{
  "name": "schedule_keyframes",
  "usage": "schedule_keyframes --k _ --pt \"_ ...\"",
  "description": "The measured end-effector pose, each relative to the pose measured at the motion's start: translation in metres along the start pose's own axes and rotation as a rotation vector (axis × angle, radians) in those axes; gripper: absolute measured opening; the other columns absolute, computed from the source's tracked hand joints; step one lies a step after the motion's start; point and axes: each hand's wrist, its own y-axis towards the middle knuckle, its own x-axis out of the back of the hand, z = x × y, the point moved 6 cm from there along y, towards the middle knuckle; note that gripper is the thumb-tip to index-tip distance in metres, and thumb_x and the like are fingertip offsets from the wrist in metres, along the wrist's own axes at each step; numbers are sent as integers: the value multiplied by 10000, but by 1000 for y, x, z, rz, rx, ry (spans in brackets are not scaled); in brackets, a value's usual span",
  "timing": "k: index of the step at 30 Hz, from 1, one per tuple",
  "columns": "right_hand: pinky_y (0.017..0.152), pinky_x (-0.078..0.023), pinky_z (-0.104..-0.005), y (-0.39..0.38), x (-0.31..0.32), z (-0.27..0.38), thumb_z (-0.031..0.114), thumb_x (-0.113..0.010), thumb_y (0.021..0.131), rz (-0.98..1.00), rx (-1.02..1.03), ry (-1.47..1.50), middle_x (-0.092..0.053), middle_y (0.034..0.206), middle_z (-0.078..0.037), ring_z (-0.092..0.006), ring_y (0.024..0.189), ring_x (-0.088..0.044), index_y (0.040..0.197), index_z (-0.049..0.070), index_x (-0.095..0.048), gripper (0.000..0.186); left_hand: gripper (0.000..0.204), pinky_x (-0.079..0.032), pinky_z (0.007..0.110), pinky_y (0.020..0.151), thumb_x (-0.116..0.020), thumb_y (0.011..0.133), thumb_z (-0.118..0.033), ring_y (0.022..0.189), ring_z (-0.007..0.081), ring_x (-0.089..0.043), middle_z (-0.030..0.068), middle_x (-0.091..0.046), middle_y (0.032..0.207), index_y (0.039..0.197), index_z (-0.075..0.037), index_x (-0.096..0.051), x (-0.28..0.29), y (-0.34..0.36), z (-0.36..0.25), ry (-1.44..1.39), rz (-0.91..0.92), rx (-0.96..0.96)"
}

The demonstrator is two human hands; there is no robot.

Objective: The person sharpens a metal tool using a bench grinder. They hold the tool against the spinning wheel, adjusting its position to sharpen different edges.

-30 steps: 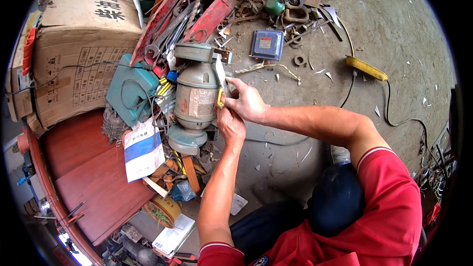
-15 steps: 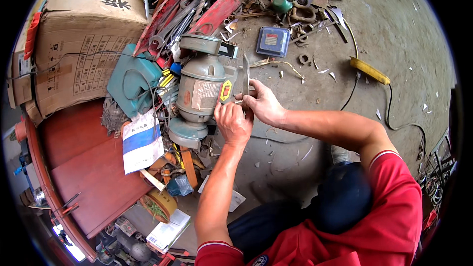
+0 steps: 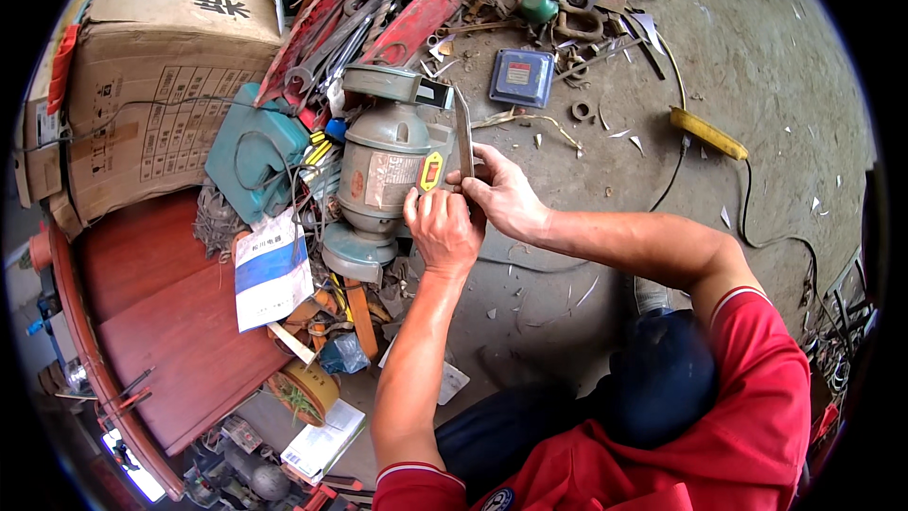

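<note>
A flat, pointed metal blade [image 3: 462, 132] stands nearly upright in my hands, its upper end beside the guard of a grey-green bench grinder [image 3: 390, 137]. My right hand [image 3: 508, 194] is closed on the blade's lower part, thumb and fingers pinching it. Just left of it, my left hand [image 3: 445, 230] is closed at the blade's lower end, with its fingertips mostly hidden. Its knuckles are near the grinder's red switch [image 3: 431, 171] on a yellow plate. Whether the blade touches the wheel cannot be made out.
Left of the grinder lie a teal plastic case [image 3: 253, 156] and a large cardboard box [image 3: 170, 85]. Red trays [image 3: 416, 24] with wrenches stand behind. A blue-grey square box [image 3: 522, 79] and a yellow power strip [image 3: 709, 134] with cables lie on the floor, among metal scraps.
The blade has shifted slightly left and its upper end has tilted toward the grinder. Both hands have moved a little left with it and keep their grip.
</note>
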Motion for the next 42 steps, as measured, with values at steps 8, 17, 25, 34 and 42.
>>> schedule_keyframes --k 8,17,25,34,42 --pt "838 -549 -281 26 11 -5 112 -711 935 -61 -97 -106 -707 1035 -81 -117 924 -650 1306 -79 -563 443 236 -507 482 713 -694 870 -164 729 360 -615 132 -585 744 738 -43 -540 -13 10 7 -28 96 138" --pt "701 -557 -322 91 16 -16 170 -772 891 -124 -101 -98 -700 902 -124 -161 795 -664 1151 -105 -594 418 380 -489 585 696 -525 1030 -340 812 501 -656 264 -683 785 873 -7 -617 -49 29 45 -115 312 640" --pt "663 -555 -317 108 7 -4 197 -788 887 -128 -154 -265 -703 841 -126 -152 746 -661 1021 -77 -632 343 494 -492 518 667 -493 1033 -407 741 442 -676 229 -685 727 835 17 -653 -69 28 71 -247 230 782" --pt "845 -560 -399 115 10 -13 304 -791 842 -150 -183 -341 -739 978 -206 -276 923 -728 1078 -49 -674 440 438 -476 594 695 -518 1013 -356 778 532 -636 302 -664 774 822 22 -632 -71 30 68 -374 192 829" --pt "857 -549 -418 111 8 0 298 -789 832 -206 -149 -414 -724 979 -228 -314 945 -719 1021 -36 -662 404 480 -480 569 658 -541 1003 -383 725 514 -637 278 -666 730 765 22 -641 -80 26 75 -385 136 843"
